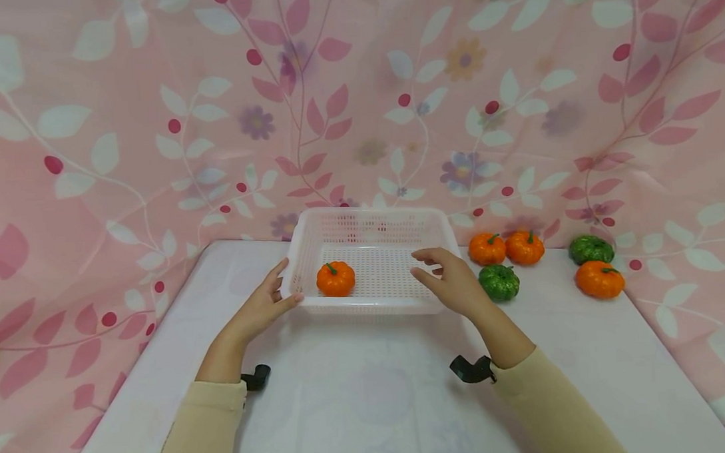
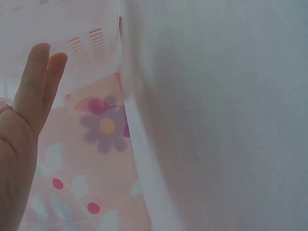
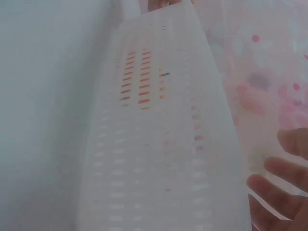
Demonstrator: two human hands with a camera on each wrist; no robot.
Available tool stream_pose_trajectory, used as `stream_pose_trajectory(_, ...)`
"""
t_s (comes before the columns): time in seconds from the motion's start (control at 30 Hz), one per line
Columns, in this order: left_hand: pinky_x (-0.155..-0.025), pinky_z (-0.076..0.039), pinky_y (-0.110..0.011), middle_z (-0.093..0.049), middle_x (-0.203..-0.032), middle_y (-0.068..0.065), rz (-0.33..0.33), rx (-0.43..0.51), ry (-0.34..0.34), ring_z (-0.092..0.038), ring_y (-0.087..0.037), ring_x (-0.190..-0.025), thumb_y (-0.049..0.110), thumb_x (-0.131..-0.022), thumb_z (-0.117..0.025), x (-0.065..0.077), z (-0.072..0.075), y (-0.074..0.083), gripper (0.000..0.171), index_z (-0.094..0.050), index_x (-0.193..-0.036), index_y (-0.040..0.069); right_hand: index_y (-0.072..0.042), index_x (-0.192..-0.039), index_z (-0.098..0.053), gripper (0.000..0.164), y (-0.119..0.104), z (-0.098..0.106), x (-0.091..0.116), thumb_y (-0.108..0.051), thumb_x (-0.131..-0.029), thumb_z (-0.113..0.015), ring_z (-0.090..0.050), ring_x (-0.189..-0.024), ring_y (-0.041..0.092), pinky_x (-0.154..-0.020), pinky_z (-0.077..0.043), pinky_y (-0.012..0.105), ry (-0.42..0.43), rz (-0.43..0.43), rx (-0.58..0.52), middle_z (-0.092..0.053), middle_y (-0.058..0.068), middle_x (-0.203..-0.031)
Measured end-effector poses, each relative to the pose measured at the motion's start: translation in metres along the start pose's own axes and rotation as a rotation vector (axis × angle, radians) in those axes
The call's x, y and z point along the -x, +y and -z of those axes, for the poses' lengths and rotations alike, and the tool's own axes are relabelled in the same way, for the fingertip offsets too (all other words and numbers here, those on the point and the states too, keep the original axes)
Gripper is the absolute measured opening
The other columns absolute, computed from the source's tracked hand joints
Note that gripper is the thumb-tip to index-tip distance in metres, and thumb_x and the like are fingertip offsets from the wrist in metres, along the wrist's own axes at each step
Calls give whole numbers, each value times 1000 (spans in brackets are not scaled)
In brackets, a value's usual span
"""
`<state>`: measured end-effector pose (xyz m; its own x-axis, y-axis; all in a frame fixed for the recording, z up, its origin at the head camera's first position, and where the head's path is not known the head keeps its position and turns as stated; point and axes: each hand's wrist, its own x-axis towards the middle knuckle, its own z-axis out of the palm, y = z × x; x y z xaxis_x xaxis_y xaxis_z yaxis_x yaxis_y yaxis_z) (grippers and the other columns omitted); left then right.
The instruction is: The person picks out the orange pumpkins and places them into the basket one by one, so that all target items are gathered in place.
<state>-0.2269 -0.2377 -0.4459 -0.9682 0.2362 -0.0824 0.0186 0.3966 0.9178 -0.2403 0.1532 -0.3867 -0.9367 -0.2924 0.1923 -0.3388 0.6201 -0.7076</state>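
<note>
A white plastic basket [image 1: 371, 307] with slotted sides stands at the back of the table, one small orange pumpkin [image 1: 336, 280] lying in its left part. At the basket's left front corner is my left hand [image 1: 259, 309], thumb by the rim and fingers extended along the outer side. In the left wrist view those fingers [image 2: 32, 82] look straight. My right hand [image 1: 454, 281] hovers over the basket's right end, fingers loosely bent and apart from the thumb, holding nothing. The right wrist view shows its spread fingers [image 3: 274, 192] beside the basket wall [image 3: 159, 144].
Right of the basket sit two orange pumpkins [image 1: 487, 249] and a green pumpkin [image 1: 499, 283]. Farther right are another green pumpkin [image 1: 591, 250] and an orange pumpkin [image 1: 600, 280]. A pink floral cloth [image 1: 359, 120] hangs behind the white-covered table [image 1: 356, 393].
</note>
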Motion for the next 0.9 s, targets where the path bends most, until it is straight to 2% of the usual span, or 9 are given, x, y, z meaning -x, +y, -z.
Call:
stream_pose_trajectory(0.33, -111, -29, -61, -13, -160, -34, 3, -3, 7, -25, -52, -143, 28, -97, -69, 0, -1, 1, 91, -6, -162, 27, -4, -131, -62, 38, 21, 13, 17, -24, -98, -66, -58, -116, 34, -97, -50, 54, 84, 3, -5, -62, 16, -130)
stream_pose_trajectory(0.63, -112, -27, -61, -13, -160, -33, 0, -12, 4, -22, -53, -144, 34, -95, -70, -1, 0, 0, 93, -6, -162, 29, -2, -129, -63, 36, 43, 32, 31, -22, -99, -65, -58, -111, 36, -95, -51, 54, 180, -18, 4, -62, 18, -125)
stream_pose_trajectory(0.9, -111, -31, -60, -16, -160, -33, -5, 8, 4, -28, -50, -143, 34, -94, -71, -2, -1, -1, 95, -6, -162, 27, -3, -129, -63, 38, 56, 52, 47, -29, -101, -62, -59, -106, 28, -90, -51, 32, 244, -67, 39, -64, 15, -120)
